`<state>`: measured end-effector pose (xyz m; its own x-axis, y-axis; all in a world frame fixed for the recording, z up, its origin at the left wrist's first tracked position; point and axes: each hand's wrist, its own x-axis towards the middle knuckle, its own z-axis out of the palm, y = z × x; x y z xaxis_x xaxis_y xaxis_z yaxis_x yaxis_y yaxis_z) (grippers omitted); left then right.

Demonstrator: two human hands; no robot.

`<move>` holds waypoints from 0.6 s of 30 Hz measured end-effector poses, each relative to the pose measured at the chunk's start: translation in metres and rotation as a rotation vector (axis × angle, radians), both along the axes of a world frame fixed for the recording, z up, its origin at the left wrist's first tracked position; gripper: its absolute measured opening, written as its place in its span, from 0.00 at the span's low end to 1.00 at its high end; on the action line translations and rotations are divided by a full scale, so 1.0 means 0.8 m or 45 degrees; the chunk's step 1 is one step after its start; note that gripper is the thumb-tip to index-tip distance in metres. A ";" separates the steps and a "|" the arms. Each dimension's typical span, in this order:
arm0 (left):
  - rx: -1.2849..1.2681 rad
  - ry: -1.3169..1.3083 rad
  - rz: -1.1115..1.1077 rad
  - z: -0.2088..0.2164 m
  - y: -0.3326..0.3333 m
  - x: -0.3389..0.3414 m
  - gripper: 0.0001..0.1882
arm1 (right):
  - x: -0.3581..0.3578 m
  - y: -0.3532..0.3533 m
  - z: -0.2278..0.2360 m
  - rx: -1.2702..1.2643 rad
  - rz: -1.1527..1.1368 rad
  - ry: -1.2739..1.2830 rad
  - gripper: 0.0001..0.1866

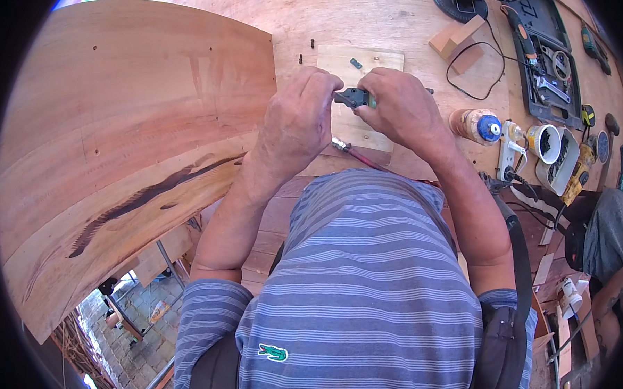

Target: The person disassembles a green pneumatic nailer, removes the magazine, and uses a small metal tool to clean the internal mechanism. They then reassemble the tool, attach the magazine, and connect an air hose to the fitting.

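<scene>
Dark tool (350, 97) | right hand (404, 109): thumb and fingers pinching one end | left hand (300, 112): curled at the other (fingertips hidden, cannot tell its grip) | pale board (338, 62) beneath

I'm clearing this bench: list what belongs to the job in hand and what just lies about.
Likely the job: dark tool between left hand and right hand; pale board beneath.
Apparently lying about: bottle; toolbox; wood blocks.
</scene>
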<state>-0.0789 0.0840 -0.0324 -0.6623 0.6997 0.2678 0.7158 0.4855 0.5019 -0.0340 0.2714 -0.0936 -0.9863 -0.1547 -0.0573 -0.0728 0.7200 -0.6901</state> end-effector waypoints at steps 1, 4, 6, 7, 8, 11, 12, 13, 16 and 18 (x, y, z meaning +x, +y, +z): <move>-0.002 0.024 -0.021 -0.001 0.000 -0.001 0.11 | 0.000 0.000 -0.001 0.002 0.002 0.010 0.13; -0.008 0.080 -0.114 0.000 0.003 -0.001 0.11 | 0.001 -0.001 -0.001 -0.059 -0.009 0.076 0.09; -0.011 0.097 -0.213 0.007 0.007 -0.001 0.12 | 0.000 -0.001 0.001 -0.047 -0.007 0.052 0.10; -0.020 0.073 -0.264 0.009 0.008 -0.001 0.12 | 0.000 -0.001 0.002 -0.040 -0.008 0.040 0.11; -0.029 0.050 -0.314 0.011 0.008 -0.002 0.12 | 0.000 -0.001 0.002 -0.045 -0.007 0.063 0.11; -0.074 0.022 -0.376 0.022 0.012 -0.011 0.11 | 0.001 0.000 -0.001 -0.052 -0.005 0.108 0.12; -0.092 0.021 -0.382 0.024 0.013 -0.015 0.11 | 0.000 0.001 -0.003 -0.050 -0.004 0.108 0.12; -0.084 -0.035 -0.364 0.024 0.011 -0.017 0.09 | 0.000 0.000 -0.002 -0.049 0.002 0.110 0.12; -0.055 -0.194 -0.327 0.023 0.008 -0.025 0.06 | 0.003 -0.001 0.001 -0.051 0.000 0.129 0.11; -0.030 -0.288 -0.326 0.024 0.010 -0.032 0.06 | 0.003 -0.002 0.000 -0.042 0.006 0.130 0.11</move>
